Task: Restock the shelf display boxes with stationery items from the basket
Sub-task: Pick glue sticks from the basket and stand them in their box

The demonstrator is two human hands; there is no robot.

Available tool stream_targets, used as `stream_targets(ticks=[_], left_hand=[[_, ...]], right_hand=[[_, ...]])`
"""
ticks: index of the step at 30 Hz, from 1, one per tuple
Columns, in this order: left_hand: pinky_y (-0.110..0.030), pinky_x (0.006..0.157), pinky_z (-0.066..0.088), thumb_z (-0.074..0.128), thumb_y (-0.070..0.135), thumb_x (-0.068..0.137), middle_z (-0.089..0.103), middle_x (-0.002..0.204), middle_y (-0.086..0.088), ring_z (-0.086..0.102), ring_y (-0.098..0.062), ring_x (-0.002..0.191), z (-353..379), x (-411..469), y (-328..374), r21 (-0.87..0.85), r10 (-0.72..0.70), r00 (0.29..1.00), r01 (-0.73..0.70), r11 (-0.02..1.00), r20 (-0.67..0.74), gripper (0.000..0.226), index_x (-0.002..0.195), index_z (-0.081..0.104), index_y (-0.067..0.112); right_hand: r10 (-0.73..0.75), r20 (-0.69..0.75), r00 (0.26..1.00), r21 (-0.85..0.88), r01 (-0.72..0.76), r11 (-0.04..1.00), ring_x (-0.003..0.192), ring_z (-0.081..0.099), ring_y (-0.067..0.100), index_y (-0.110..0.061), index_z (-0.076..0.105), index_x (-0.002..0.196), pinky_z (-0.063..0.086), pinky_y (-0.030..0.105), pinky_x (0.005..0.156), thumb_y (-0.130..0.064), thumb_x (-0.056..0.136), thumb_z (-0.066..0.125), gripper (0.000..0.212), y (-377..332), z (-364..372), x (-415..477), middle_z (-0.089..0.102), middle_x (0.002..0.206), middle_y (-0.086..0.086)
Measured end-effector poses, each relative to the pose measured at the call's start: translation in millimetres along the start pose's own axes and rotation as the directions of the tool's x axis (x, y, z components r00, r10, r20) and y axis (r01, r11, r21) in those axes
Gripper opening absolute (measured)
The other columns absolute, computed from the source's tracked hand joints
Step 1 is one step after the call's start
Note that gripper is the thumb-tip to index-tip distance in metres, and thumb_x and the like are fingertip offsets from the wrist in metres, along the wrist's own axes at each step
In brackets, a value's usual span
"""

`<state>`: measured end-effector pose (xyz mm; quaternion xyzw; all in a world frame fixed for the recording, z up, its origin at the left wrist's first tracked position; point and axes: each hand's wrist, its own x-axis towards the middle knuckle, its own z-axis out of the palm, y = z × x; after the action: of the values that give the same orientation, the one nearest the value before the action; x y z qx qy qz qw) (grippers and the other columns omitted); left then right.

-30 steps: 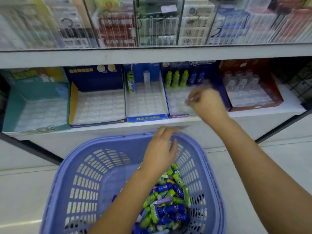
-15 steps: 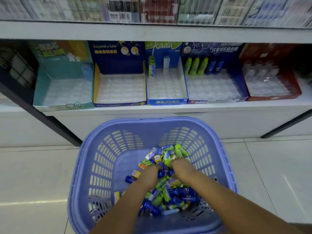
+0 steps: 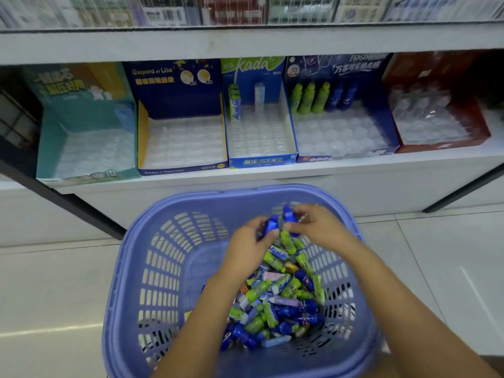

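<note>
Over the basket, left hand and right hand, grips tight on blue erasers

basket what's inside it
A pile of small blue, green and pastel items lies in the basket. The left hand and right hand each hold a blue one above it. The forearms hide part.

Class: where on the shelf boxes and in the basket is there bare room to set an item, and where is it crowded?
Free: the trays of the teal box and navy box; the blue box in front of its two sticks; the eraser box in front of its bottle row; the left floor of the basket. Crowded: the pile at its right.
</note>
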<state>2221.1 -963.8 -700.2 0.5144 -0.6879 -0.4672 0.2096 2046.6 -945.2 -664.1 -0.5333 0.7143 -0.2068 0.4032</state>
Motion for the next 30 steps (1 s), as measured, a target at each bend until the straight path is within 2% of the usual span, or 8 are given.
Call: stream_targets(ticks=[2, 4, 8, 12, 15, 18, 23, 30], left_hand=[[-0.007, 0.066, 0.044, 0.062, 0.037, 0.088, 0.063, 0.088, 0.017, 0.060, 0.010, 0.078, -6, 2, 37, -0.065, 0.120, 0.992, -0.121, 0.990, -0.031, 0.030, 0.115, 0.060, 0.026], [-0.004, 0.070, 0.045, 0.064, 0.035, 0.087, 0.061, 0.090, 0.022, 0.058, 0.012, 0.083, -9, 6, 74, -0.105, 0.238, 0.967, -0.246, 0.964, -0.087, 0.029, 0.115, 0.060, 0.028], [-0.003, 0.065, 0.044, 0.069, 0.032, 0.083, 0.062, 0.082, 0.029, 0.058, 0.010, 0.078, -11, 27, 131, -0.196, 0.294, 0.931, -0.336, 0.921, -0.216, 0.019, 0.098, 0.060, 0.036], [-0.018, 0.075, 0.051, 0.065, 0.026, 0.088, 0.069, 0.090, 0.011, 0.063, -0.001, 0.081, 1, 60, 162, -0.107, 0.342, 0.913, -0.371, 0.922, -0.224, 0.021, 0.107, 0.065, 0.018], [-0.030, 0.077, 0.050, 0.058, 0.023, 0.092, 0.069, 0.097, -0.004, 0.062, -0.019, 0.087, 12, 84, 169, 0.075, 0.356, 0.921, -0.348, 0.934, -0.159, 0.024, 0.113, 0.062, 0.013], [-0.035, 0.076, 0.049, 0.053, 0.023, 0.094, 0.067, 0.100, -0.008, 0.060, -0.024, 0.088, 19, 95, 167, 0.188, 0.315, 0.942, -0.291, 0.938, -0.112, 0.025, 0.115, 0.059, 0.012], [-0.022, 0.064, 0.036, 0.050, 0.026, 0.097, 0.065, 0.100, -0.005, 0.054, -0.017, 0.081, 21, 96, 158, 0.212, 0.357, 0.928, -0.329, 0.920, -0.110, 0.027, 0.119, 0.056, 0.013], [-0.023, 0.068, 0.042, 0.051, 0.024, 0.094, 0.065, 0.100, -0.002, 0.055, -0.015, 0.082, 22, 96, 155, 0.180, 0.353, 0.926, -0.328, 0.928, -0.133, 0.026, 0.119, 0.056, 0.016]], right_hand=[[-0.042, -0.141, 0.989, 0.236, 0.075, 0.969, 0.082, 0.062, 0.022, -0.016, 0.063, 0.097, 0.048, 0.036, 0.081, -0.016, 0.080, 0.072, 0.019, -15, -39, -4, 0.067, 0.091, 0.007], [-0.084, -0.356, 0.931, 0.296, 0.198, 0.935, 0.072, 0.059, 0.017, -0.028, 0.055, 0.090, 0.048, 0.033, 0.074, -0.010, 0.080, 0.072, 0.027, -24, -76, -5, 0.064, 0.083, 0.001], [-0.138, -0.665, 0.734, 0.136, 0.300, 0.944, 0.070, 0.060, 0.008, -0.030, 0.054, 0.096, 0.050, 0.022, 0.069, -0.017, 0.077, 0.074, 0.031, -28, -136, 9, 0.063, 0.082, -0.004], [-0.196, -0.765, 0.614, -0.054, 0.241, 0.969, 0.078, 0.063, 0.011, -0.010, 0.062, 0.109, 0.049, 0.014, 0.071, -0.016, 0.081, 0.069, 0.029, -25, -182, 49, 0.068, 0.096, 0.006], [-0.257, -0.725, 0.639, -0.310, 0.031, 0.950, 0.101, 0.062, 0.029, -0.009, 0.064, 0.111, 0.045, 0.028, 0.082, -0.016, 0.083, 0.065, 0.030, -29, -203, 81, 0.067, 0.112, 0.014], [-0.314, -0.633, 0.708, -0.486, -0.048, 0.873, 0.105, 0.058, 0.034, -0.004, 0.063, 0.110, 0.042, 0.034, 0.084, -0.012, 0.085, 0.060, 0.026, -35, -208, 102, 0.064, 0.114, 0.019], [-0.257, -0.551, 0.794, -0.545, -0.109, 0.831, 0.111, 0.055, 0.035, 0.000, 0.060, 0.114, 0.044, 0.038, 0.092, -0.015, 0.089, 0.058, 0.029, -39, -217, 120, 0.060, 0.119, 0.022], [-0.255, -0.522, 0.814, -0.582, -0.121, 0.804, 0.118, 0.048, 0.035, 0.000, 0.058, 0.118, 0.037, 0.039, 0.100, -0.017, 0.091, 0.054, 0.032, -42, -220, 122, 0.055, 0.124, 0.023]])
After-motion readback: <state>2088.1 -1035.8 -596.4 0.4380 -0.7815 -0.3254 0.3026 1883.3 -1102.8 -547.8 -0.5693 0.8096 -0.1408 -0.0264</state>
